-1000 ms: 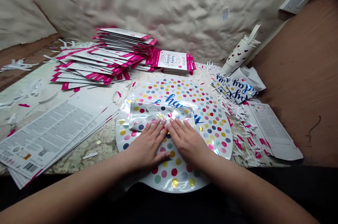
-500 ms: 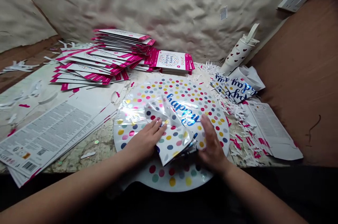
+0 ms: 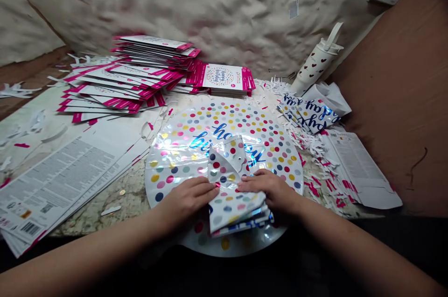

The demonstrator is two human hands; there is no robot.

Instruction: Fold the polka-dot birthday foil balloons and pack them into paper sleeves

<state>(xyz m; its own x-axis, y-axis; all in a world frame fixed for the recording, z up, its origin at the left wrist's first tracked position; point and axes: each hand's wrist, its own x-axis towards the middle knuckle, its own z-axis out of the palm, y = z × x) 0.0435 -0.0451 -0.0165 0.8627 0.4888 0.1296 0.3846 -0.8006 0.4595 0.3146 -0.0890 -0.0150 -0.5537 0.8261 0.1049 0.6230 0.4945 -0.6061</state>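
L hand [image 3: 187, 201] lies flat on a folded dotted foil balloon [image 3: 233, 199], L fingers [image 3: 210, 186] together, tips on its left side, pressing, not clamped. R hand [image 3: 271, 189] does the same from the right, R fingers [image 3: 250, 182] together, tips on the fold, not gripping. Folded foil sits on lower middle of a round foil balloon [image 3: 224, 147] w/ polka dots & blue "happy birthday" lettering, near front edge of counter [image 3: 129, 199]. Back L of counter: pile of pink-edged packaging cards [image 3: 150, 73]. Front L: printed sheets [image 3: 63, 189]. R side: white paper shreds [image 3: 315, 157], folded blue-lettered foil balloons [image 3: 310, 112], heart-print bottle [image 3: 317, 66] in back R corner.
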